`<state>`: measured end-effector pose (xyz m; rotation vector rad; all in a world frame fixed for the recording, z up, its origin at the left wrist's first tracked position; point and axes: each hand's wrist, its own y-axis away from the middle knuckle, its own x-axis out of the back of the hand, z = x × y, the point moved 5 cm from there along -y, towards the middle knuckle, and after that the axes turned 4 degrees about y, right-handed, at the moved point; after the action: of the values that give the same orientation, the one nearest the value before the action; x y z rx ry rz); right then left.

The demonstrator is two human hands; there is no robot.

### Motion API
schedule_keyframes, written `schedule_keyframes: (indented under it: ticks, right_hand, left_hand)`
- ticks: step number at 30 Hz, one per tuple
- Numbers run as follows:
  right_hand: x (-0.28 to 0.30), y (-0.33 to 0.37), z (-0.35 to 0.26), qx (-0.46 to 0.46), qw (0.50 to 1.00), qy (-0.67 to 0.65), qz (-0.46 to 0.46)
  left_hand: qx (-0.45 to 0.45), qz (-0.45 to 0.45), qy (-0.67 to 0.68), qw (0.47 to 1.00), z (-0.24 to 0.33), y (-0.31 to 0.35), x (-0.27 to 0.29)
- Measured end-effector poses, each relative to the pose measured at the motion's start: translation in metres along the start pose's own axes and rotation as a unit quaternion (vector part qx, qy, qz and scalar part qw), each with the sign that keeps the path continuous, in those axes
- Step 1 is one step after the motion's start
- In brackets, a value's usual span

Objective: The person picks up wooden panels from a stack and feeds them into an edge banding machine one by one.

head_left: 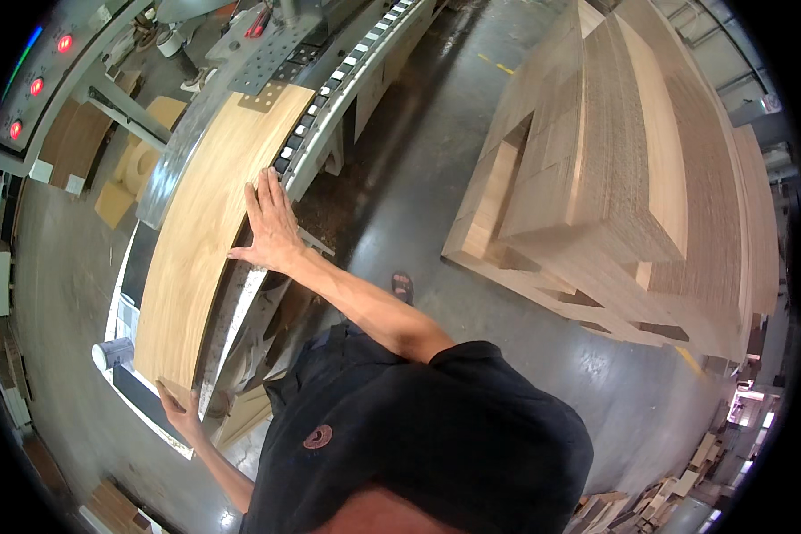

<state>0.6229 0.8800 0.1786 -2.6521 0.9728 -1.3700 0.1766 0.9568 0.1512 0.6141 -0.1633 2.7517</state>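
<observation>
A long, pale wood-faced board [191, 231] lies lengthwise on the machine's bed, its far end under a perforated metal plate [262, 80]. My left hand [180, 416] grips the board's near end, thumb and fingers at its corners; the fingers' undersides are hidden. Farther along, my right hand [274, 227] rests at the board's right edge. Its fingers are stretched forward and the thumb is spread away from them. Right beside those fingertips runs a feed chain [316, 107] with black and white pads.
Red lit buttons show on a control panel [37, 86] at the upper left. A white roller [113, 354] sits left of the board's near end. Tall stacked wooden panels [543, 178] stand on the right, across the grey floor [392, 214]. Loose boards [249, 414] lean below the bed.
</observation>
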Motion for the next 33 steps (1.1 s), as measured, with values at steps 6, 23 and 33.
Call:
schedule_keyframes:
  ticks: [6,23,33]
  right_hand:
    - [0.001,0.004,0.006,-0.012,0.999,0.04,0.008]
    - [-0.001,0.001,-0.001,-0.001,0.999,0.039,0.004]
    - [-0.005,0.003,0.0,0.004,0.999,0.033,0.003]
  left_hand:
    - [0.011,0.05,-0.061,0.997,-0.002,-0.002,-0.012]
    - [-0.026,0.117,-0.07,0.99,-0.018,0.005,-0.003]
    - [-0.019,0.118,-0.117,0.986,-0.01,0.01,-0.001]
